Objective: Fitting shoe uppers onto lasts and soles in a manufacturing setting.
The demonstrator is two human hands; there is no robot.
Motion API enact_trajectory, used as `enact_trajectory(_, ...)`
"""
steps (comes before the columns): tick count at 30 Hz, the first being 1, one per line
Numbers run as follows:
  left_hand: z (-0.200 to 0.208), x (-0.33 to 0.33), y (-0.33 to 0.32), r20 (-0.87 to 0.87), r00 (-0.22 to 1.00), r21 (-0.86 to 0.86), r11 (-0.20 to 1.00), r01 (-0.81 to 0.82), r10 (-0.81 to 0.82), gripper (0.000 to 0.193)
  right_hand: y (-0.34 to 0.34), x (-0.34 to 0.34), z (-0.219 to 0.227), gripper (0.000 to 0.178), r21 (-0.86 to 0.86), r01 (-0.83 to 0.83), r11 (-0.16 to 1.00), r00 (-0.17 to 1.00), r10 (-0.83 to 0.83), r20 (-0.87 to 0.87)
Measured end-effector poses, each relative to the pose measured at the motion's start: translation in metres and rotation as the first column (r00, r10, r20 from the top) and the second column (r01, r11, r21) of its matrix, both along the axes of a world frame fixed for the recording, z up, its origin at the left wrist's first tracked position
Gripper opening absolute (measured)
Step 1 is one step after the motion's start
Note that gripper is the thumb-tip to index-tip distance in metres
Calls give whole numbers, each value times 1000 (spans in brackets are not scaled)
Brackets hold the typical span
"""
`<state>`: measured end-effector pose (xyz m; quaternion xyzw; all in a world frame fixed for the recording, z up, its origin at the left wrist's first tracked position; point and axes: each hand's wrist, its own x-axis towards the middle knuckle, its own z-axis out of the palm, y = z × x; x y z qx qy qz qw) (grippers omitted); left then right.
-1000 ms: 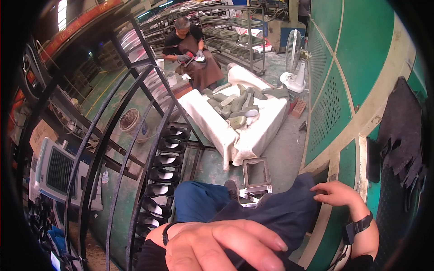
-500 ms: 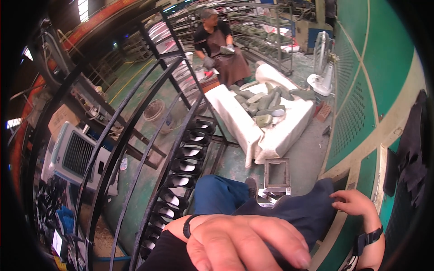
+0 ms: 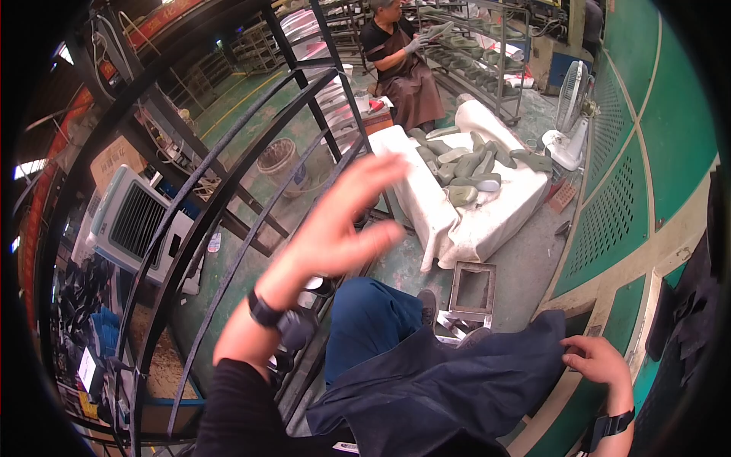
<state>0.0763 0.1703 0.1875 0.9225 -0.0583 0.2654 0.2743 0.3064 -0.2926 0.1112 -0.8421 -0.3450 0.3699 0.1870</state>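
My left hand (image 3: 339, 221) is raised in front of the black metal rack (image 3: 311, 87). Its fingers are stretched out, thumb apart, smeared a little by motion, and nothing shows in it. Black shoes with pale insoles (image 3: 314, 283) sit on the rack, mostly hidden behind my left arm. Over my lap lies a dark blue cloth (image 3: 449, 381), like an apron. Beside its right edge is my right hand (image 3: 598, 359), fingers loosely bent and apart, with no object visible in it.
Ahead, a white-covered table (image 3: 487, 228) bears a heap of olive-green shoe lasts (image 3: 476, 164). A person in a brown apron (image 3: 411, 91) sits behind it, holding a similar piece. A metal frame stool (image 3: 472, 288), white fan (image 3: 567, 137), green machine (image 3: 609, 221) and air cooler (image 3: 133, 225) stand around.
My left hand has swung up and left from over my lap toward the rack, uncovering the cloth. My right hand stays by the cloth's edge. The seated person has raised the held piece.
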Motion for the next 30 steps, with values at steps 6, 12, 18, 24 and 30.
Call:
enact_trajectory(6,-3,-49,204,68,593,622,430,-654,803,81,6,5,5,40,8,-1,1000,1000,1,-9)
enact_trajectory(12,9,-61,257,-324,214,529,364,-767,922,96,2,6,2,40,-17,-76,997,997,76,12)
enact_trajectory(18,15,-59,246,-383,311,395,458,-796,870,66,2,5,3,41,-16,-85,996,996,85,-7)
enact_trajectory(24,13,-50,241,-233,152,574,262,-776,961,33,5,5,3,41,-7,-84,996,996,85,13)
enact_trajectory(30,4,-55,247,-83,157,663,173,-729,984,35,5,6,4,40,-4,-85,996,996,85,21)
